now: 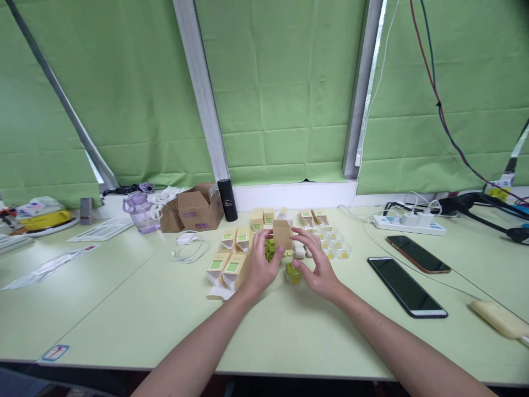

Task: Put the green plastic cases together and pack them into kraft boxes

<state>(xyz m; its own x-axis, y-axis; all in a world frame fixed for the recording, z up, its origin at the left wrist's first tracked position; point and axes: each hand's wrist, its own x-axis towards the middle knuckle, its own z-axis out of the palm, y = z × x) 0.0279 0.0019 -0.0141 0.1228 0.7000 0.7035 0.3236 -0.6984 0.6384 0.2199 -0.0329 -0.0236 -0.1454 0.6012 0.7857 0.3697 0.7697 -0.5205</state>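
A small brown cardboard box (282, 234) is upright between my hands. My left hand (263, 264) is closed on its left side, the thumb by the lower front edge. My right hand (318, 267) is curved with thumb and fingers apart; its fingertips come close to the box's right edge, and contact is hard to tell. Below the box, near my right thumb, sits a small clear jar with a green lid (293, 273). More green-lidded jars (270, 249) are partly hidden behind my left hand. Clear jars with yellow dots (336, 247) lie beyond my right hand.
Several open cartons with green labels (232, 267) stand left of my hands, others (313, 218) farther back. A black tumbler (227, 199), a cardboard box (200, 209) and a purple bottle (142, 214) line the back. Two phones (407, 286) and a power strip (409, 225) lie right.
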